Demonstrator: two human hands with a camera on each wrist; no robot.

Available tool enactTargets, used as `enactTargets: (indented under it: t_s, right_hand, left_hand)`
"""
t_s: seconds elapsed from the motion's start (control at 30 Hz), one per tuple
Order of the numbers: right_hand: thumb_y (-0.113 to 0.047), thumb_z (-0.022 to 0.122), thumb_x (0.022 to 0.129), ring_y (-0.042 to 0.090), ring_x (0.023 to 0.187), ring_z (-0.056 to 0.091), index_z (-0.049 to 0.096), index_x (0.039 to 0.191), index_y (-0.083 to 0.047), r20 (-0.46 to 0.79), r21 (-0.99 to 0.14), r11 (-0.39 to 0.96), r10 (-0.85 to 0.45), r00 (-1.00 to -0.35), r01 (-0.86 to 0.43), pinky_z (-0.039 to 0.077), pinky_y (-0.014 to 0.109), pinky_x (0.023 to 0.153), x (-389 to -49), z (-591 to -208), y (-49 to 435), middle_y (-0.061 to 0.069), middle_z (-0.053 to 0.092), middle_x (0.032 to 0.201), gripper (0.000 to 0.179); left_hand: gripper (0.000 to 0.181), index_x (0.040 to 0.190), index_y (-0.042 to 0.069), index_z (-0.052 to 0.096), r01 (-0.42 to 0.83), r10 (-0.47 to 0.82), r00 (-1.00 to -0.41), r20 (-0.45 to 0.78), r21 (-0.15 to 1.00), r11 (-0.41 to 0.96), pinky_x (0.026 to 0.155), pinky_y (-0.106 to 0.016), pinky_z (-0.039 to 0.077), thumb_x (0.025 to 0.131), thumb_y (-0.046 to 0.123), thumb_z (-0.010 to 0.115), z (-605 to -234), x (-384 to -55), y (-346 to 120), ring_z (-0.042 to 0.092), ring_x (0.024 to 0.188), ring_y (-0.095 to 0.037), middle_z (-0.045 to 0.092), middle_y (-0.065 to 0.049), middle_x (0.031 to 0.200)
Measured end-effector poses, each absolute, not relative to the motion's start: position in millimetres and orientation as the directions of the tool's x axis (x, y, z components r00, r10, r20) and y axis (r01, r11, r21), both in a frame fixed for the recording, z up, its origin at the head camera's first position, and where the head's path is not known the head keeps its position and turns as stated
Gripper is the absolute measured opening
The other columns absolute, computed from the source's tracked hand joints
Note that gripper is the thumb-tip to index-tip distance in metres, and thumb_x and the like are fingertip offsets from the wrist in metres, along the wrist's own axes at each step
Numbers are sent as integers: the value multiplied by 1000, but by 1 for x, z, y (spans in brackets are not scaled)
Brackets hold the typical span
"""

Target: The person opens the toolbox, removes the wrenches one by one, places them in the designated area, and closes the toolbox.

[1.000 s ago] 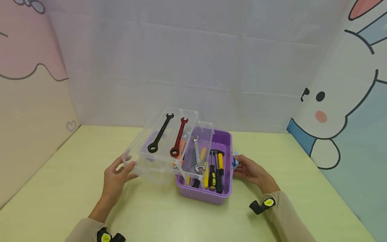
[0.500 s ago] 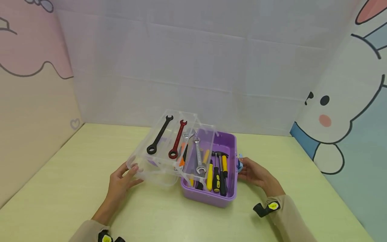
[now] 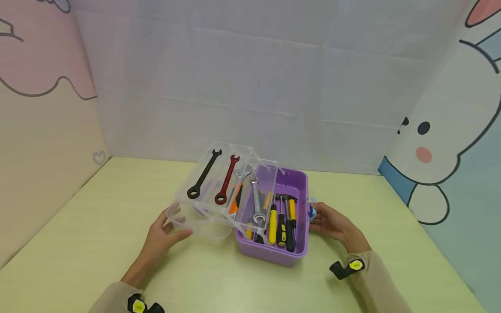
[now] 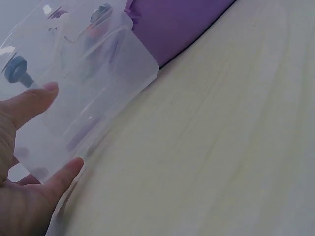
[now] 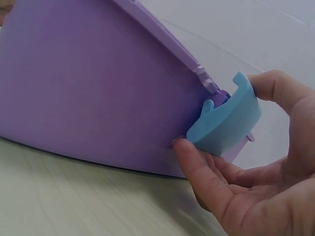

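Note:
A purple toolbox (image 3: 270, 257) stands with its clear lid and trays spread to the left. My left hand (image 3: 160, 237) is at the left end of the clear lid (image 4: 123, 73), its thumb straight over it and other fingers behind the plastic. With the right hand (image 3: 334, 224) I pinch the light blue latch (image 5: 229, 120) on the toolbox's right side, thumb above and fingers below. On the clear trays lie a black wrench (image 3: 204, 174), a red wrench (image 3: 227, 180) and a silver wrench (image 3: 256, 200).
Inside the box are a yellow-handled tool (image 3: 272, 225), a black and yellow screwdriver (image 3: 281, 230) and a hammer (image 3: 288, 217). An adjustable wrench (image 3: 239, 191) with orange on its handle shows beneath the trays. A white sheet (image 3: 235, 78) hangs behind the pale table (image 3: 219, 282).
My left thumb has lifted away from the clear lid and straightened out. The trays and lid have settled slightly lower. The right hand stays on the latch.

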State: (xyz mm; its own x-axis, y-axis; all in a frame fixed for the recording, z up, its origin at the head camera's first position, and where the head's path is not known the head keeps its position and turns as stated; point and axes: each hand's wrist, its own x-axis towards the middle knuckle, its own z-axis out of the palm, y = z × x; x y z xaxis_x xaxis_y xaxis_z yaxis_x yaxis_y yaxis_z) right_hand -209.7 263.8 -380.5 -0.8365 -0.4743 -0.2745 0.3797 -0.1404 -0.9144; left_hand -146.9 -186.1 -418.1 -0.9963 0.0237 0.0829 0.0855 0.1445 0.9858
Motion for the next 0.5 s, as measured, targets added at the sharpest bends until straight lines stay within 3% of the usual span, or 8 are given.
enactTargets:
  t_s: [0.23,0.5]
  right_hand:
    - [-21,36,102,12,86,66,60,95,-12,-282,-919,-121,-460,-842,374,58,26,85,-209,-378,268,0,68,91,26]
    - [-21,38,102,12,86,66,59,96,-12,-285,-915,-131,-461,-840,382,58,26,84,-210,-378,267,1,68,91,24]
  left_hand:
    - [83,148,5,25,72,33,-997,68,986,149,81,-8,51,80,0,73,-417,-148,-182,50,105,12,32,-19,148]
    - [83,147,9,30,18,-33,-999,27,967,255,75,-11,52,78,7,77,-414,-145,-181,57,88,6,42,-20,141]
